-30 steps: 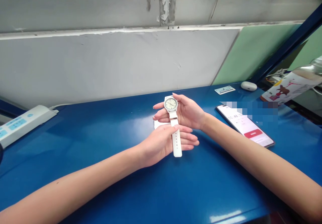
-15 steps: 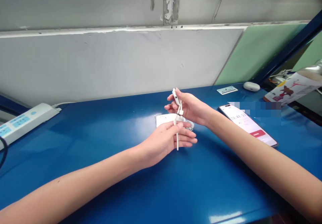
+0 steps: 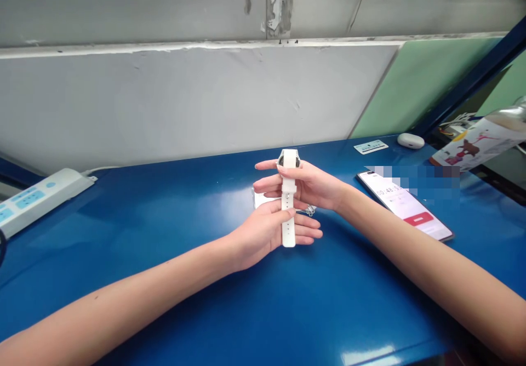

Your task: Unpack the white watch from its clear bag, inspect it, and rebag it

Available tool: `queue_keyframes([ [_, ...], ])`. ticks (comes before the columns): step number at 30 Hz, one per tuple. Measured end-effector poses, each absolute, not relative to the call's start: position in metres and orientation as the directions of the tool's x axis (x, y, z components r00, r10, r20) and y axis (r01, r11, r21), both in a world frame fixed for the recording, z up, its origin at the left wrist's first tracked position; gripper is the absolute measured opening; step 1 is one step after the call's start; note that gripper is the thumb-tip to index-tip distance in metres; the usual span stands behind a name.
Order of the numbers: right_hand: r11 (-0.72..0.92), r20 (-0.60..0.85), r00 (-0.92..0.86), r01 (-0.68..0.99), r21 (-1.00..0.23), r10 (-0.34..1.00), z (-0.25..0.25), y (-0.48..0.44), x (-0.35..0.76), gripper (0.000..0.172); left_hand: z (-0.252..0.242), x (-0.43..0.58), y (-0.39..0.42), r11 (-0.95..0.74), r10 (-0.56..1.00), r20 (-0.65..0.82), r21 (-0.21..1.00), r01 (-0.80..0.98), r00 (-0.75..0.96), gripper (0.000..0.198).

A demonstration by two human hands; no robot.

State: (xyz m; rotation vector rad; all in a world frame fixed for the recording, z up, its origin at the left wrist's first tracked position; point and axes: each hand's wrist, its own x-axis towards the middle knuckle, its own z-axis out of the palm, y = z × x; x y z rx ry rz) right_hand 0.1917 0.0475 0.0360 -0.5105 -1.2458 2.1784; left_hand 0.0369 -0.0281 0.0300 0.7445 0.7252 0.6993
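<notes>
On the blue table [image 3: 164, 207], a card [image 3: 370, 147] and white earbud case [image 3: 410, 140] lie beyond the phone [image 3: 405, 204]; a power strip [image 3: 39, 199] sits far to its left.

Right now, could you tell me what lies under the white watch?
A flat white item lies on the blue table; the left hand and right hand, holding the watch, cover most of it.

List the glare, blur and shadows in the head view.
Head view: even light; white glare patch on the table at its near edge; a pixelated block masks part of the phone; soft shadow beneath the right hand; the watch is sharp.
</notes>
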Motion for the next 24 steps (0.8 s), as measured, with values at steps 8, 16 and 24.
queue_keyframes([
  [8, -0.447, -0.065, -0.728, -0.346, -0.825, 0.682, 0.0376, 0.0469, 0.1898, 0.023, 0.0322, 0.0362, -0.0329, 0.541, 0.756, -0.289, 0.781, -0.313, 0.587, 0.026],
  [16, -0.524, -0.097, -0.760, -0.343, -0.780, 0.642, 0.0424, 0.0461, 0.1884, 0.032, 0.0313, 0.0361, -0.0351, 0.548, 0.733, -0.279, 0.783, -0.295, 0.620, 0.030],
  [24, -0.529, -0.074, -0.751, -0.387, -0.755, 0.656, 0.0441, 0.0462, 0.1903, 0.030, 0.0334, 0.0367, -0.0344, 0.565, 0.735, -0.303, 0.769, -0.299, 0.607, 0.027],
])
